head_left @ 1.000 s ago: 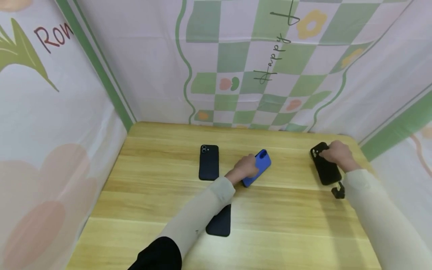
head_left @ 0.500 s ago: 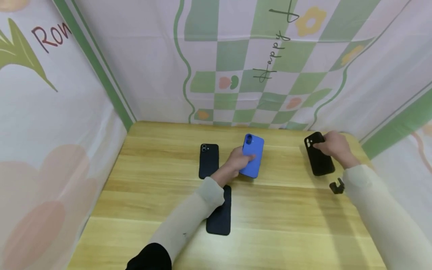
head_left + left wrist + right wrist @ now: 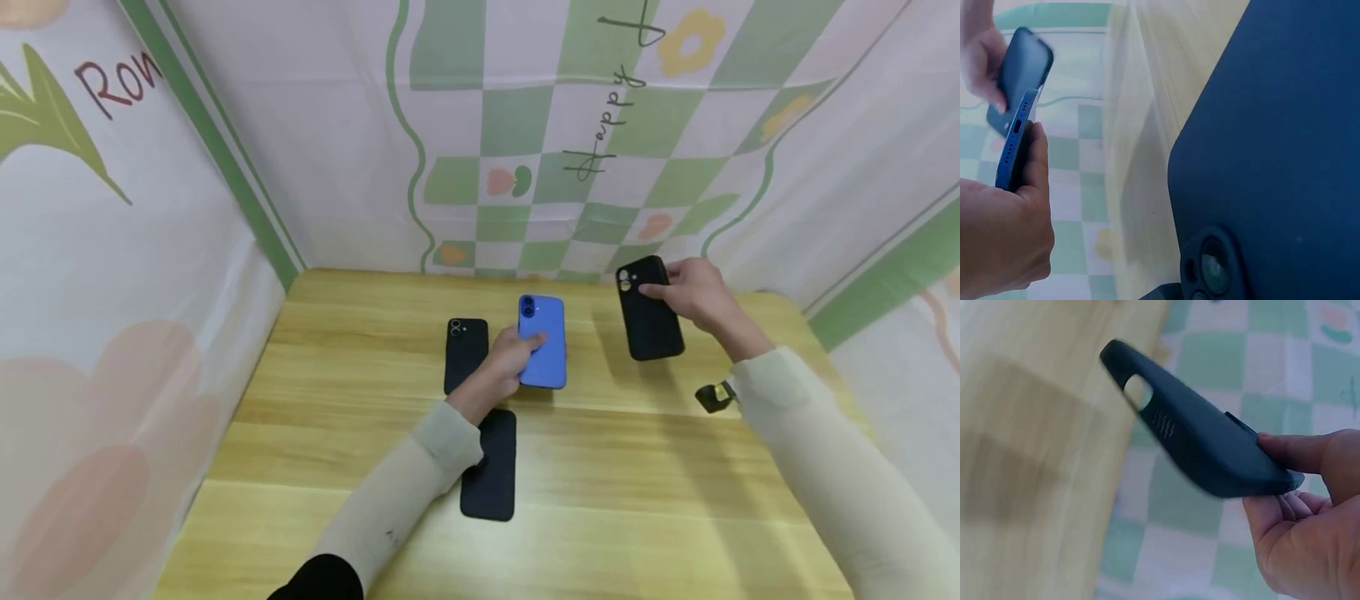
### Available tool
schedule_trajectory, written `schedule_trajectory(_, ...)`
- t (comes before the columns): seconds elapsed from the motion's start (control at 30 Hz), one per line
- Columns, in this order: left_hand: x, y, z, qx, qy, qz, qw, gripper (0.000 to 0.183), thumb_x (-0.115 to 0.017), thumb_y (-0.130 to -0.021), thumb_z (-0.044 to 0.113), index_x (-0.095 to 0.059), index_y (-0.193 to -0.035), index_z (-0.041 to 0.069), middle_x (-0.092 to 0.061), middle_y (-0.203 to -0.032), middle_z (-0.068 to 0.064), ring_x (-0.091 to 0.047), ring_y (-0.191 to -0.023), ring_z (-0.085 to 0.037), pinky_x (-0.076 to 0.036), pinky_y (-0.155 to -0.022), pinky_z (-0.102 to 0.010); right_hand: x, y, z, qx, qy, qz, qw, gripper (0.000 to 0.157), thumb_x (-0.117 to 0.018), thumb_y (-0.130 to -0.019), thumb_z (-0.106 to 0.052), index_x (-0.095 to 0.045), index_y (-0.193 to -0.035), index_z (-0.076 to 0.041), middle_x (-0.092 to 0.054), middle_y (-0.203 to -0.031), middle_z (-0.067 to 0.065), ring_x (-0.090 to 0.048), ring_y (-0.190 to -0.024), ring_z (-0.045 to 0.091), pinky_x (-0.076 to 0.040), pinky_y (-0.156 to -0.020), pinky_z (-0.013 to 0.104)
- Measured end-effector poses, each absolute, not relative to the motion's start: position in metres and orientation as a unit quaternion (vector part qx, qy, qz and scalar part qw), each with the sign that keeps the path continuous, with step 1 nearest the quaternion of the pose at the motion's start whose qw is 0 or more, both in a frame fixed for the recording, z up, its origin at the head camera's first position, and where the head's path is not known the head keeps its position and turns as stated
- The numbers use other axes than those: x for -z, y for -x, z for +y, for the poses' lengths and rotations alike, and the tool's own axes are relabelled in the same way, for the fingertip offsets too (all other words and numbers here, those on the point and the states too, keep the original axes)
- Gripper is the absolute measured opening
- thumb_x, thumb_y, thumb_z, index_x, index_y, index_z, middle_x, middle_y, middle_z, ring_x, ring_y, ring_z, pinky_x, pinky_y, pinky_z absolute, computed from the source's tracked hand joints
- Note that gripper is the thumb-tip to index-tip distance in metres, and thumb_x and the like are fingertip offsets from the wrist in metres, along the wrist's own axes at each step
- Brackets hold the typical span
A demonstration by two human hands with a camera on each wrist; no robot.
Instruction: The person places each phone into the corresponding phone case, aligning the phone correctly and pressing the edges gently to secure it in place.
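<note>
My left hand [image 3: 506,358] grips a blue phone [image 3: 551,354] by its left side, thumb over the back. The phone's camera points up and away, and in the left wrist view its bottom edge [image 3: 1016,134] shows a charging port. To the right, my right hand [image 3: 697,292] pinches a black phone case [image 3: 648,321] near its camera end, with the thumb on the back. Raised over the table, the case tilts slightly and casts a shadow below. From the right wrist view, the case [image 3: 1204,437] has a cutout and small speaker holes along its lower edge.
A black phone-shaped item with camera rings [image 3: 465,354] lies left of my left hand. Nearer me is another black phone-shaped item [image 3: 491,483], partly under the left sleeve. The wooden table [image 3: 637,500] ends at a printed cloth wall [image 3: 510,133].
The blue phone has been lifted off the table, turned upright and moved left. My right hand has raised the black case and carried it left, towards the blue phone.
</note>
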State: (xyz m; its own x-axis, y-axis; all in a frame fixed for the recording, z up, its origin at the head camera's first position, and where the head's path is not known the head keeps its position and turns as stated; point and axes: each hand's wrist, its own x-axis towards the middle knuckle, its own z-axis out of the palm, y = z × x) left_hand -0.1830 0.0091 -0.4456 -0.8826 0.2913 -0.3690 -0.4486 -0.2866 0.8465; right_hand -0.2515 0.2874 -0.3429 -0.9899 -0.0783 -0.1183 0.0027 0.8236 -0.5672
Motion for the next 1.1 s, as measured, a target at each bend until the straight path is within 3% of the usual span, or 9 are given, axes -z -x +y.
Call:
schedule_trajectory(0.1, 0.445, 0.181, 0.007, -0.802, 0.087, 0.545, 0.226, 0.053, -0.049, -0.114, 0.022, -0.035, -0.162, 0.004, -0.069, -0.131, -0.015, -0.068, -0.123, -0.033, -0.052, -0.11, -0.054, 0.338, 0.25, 0.269, 0.358, 0.018, 0.93, 0.087, 0.039, -0.074, -0.102, -0.024, -0.07, -0.113, 0.014, -0.078, -0.079, 0.005, -0.065, -0.065, 0.01, -0.052, -0.06, 0.023)
schedule_trajectory(0.27, 0.443, 0.178, 0.004, -0.809, 0.096, 0.537, 0.218, 0.054, -0.046, -0.115, 0.024, -0.031, -0.163, 0.003, -0.067, -0.134, -0.016, -0.066, -0.126, -0.033, -0.051, -0.112, -0.053, 0.333, 0.246, 0.243, 0.46, 0.011, 0.881, 0.111, 0.046, -0.073, -0.102, -0.017, -0.062, -0.128, 0.018, -0.08, -0.084, -0.001, -0.072, -0.068, 0.003, -0.06, -0.064, 0.02)
schedule_trajectory(0.53, 0.439, 0.175, 0.0, -0.811, 0.083, 0.533, 0.227, 0.055, -0.046, -0.116, 0.028, -0.034, -0.162, 0.003, -0.062, -0.143, -0.017, -0.06, -0.133, -0.034, -0.047, -0.116, -0.052, 0.336, 0.24, 0.211, 0.541, 0.018, 0.829, 0.136, 0.041, -0.071, -0.102, -0.01, -0.06, -0.129, 0.019, -0.077, -0.08, -0.007, -0.075, -0.071, 0.007, -0.064, -0.069, 0.024)
schedule_trajectory(0.77, 0.433, 0.174, 0.0, -0.828, 0.077, 0.507, 0.228, 0.064, -0.034, -0.116, 0.045, -0.019, -0.17, 0.015, -0.032, -0.171, -0.01, -0.028, -0.158, -0.03, -0.021, -0.131, -0.046, 0.346, 0.237, 0.19, 0.555, 0.02, 0.819, 0.141, 0.038, -0.071, -0.101, -0.009, -0.062, -0.125, 0.02, -0.075, -0.078, -0.008, -0.075, -0.073, 0.006, -0.064, -0.072, 0.024)
schedule_trajectory(1.1, 0.428, 0.173, 0.002, -0.858, 0.072, 0.465, 0.205, 0.06, -0.029, -0.115, 0.052, -0.029, -0.168, 0.024, -0.036, -0.17, -0.005, -0.03, -0.158, -0.026, -0.025, -0.13, -0.043, 0.352, 0.237, 0.171, 0.586, 0.032, 0.793, 0.163, 0.037, -0.07, -0.102, -0.006, -0.062, -0.126, 0.021, -0.078, -0.082, -0.003, -0.076, -0.076, 0.008, -0.064, -0.075, 0.026)
